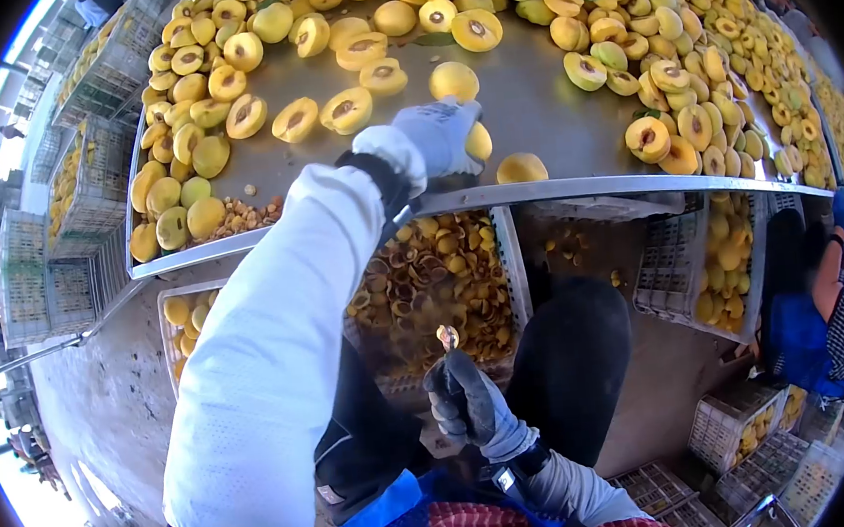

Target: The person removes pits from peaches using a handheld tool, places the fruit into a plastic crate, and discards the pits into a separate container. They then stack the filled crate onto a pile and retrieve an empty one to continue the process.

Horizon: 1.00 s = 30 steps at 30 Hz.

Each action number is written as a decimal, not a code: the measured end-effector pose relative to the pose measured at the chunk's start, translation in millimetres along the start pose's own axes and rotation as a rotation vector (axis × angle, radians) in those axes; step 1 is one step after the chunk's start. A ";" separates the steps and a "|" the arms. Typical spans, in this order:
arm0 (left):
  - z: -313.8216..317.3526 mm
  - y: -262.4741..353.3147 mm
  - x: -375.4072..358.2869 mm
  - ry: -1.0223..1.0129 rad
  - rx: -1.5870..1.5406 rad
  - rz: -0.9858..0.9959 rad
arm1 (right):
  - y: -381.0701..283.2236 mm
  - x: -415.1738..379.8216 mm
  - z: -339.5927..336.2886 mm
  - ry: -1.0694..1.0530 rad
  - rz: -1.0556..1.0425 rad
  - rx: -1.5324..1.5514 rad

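My left hand [439, 139], in a pale glove, reaches over the metal table. Its fingers are closed around a yellow peach piece [479, 142], partly hidden by the glove. Just beyond it lies a peach half [454, 81], and another peach half [521, 167] rests near the table's front edge. Low in front of my body, my right hand [470, 405], in a dark-palmed glove, is closed on a small tool with a shiny rounded metal tip [448, 338]. The handle is hidden in the fingers.
Halved peaches [673, 31] cover much of the metal table [539, 113]. Pits [247, 217] lie at its left front corner. Below stands a crate of peach scraps [511, 266]. Peach crates [688, 260] stand right and left. A co-worker's arm [829, 268] shows at right.
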<state>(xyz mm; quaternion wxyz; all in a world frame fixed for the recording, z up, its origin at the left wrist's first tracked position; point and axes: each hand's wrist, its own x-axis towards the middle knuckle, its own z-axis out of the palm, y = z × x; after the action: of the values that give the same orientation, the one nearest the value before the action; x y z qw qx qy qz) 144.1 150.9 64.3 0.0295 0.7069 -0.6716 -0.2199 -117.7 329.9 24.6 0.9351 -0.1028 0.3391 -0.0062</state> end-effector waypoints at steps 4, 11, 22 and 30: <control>10.9 19.7 -84.1 0.131 -1.059 -0.127 | -20.7 -21.1 0.2 -0.337 -0.098 0.163; 89.2 76.7 -219.8 0.432 -1.877 -0.330 | -15.2 -16.4 24.8 0.083 -0.404 -0.437; 119.4 111.7 -266.1 0.905 -1.616 -0.380 | 23.6 -22.3 37.8 0.045 -0.709 -1.086; 121.7 109.8 -280.1 0.785 -1.602 -0.242 | 36.4 -31.1 33.1 -0.268 -0.041 -0.398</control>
<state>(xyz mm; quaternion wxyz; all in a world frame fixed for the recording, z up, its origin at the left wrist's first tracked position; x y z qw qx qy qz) -1.8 440.8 67.6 0.7174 0.5645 -0.1795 -0.3666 -122.7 374.3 62.0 0.9328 -0.2919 0.2042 0.0553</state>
